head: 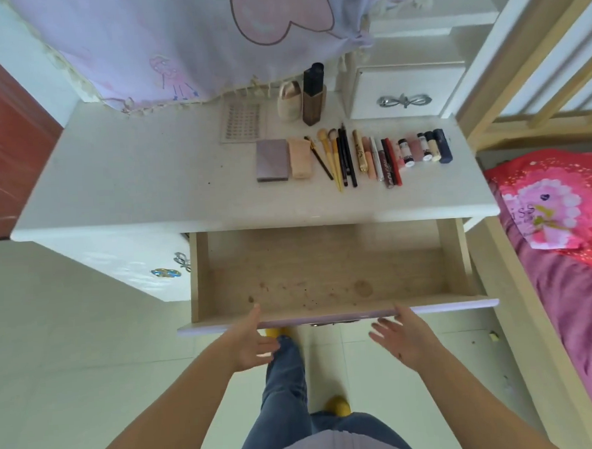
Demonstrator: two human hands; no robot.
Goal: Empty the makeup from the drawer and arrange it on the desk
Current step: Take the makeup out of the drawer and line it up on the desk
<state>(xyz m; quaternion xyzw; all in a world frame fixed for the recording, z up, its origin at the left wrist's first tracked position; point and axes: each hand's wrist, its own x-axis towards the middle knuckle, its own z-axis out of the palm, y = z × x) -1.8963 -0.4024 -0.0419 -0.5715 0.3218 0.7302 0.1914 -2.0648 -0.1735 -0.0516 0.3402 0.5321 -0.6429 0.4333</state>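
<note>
Pale wood-grain pull-out drawer (327, 267) is fully extended from under the white desk top (141, 184). Its floor shows only brown stains and specks.

Left hand (251, 343): fingers straight and spread, holding nothing, thumb tip touching the drawer's lilac front edge (446, 306). Right hand (401, 339): same posture, fingers loose and splayed, nothing in it, thumb against the same front edge. Both palms face inward, just below the drawer front.

The makeup sits on the desk's right half, in a tidy row:
- mauve square compact palette (272, 160) at the left end
- peach soft pouch (299, 158) touching it on the right
- fan of bristle brushes with yellow and black handles (332, 157), then dark pencils (348, 159)
- gold tube (360, 152), pink and red lip tubes (387, 163) packed side by side
- small white-capped bottles (406, 153) and a navy stick (443, 145) at the right end

Behind the row: a sheet of stick-on gems (242, 121), a beige rounded bottle (289, 101) and a tall brown bottle with black cap (314, 94), both upright, touching or nearly so.

A small white drawer box with bow-shaped metal handle (401, 91) stands at the desk's back right. Lilac cloth with heart print (182, 41) hangs over the back of the desk. Pink bed (562, 227) to the right.
</note>
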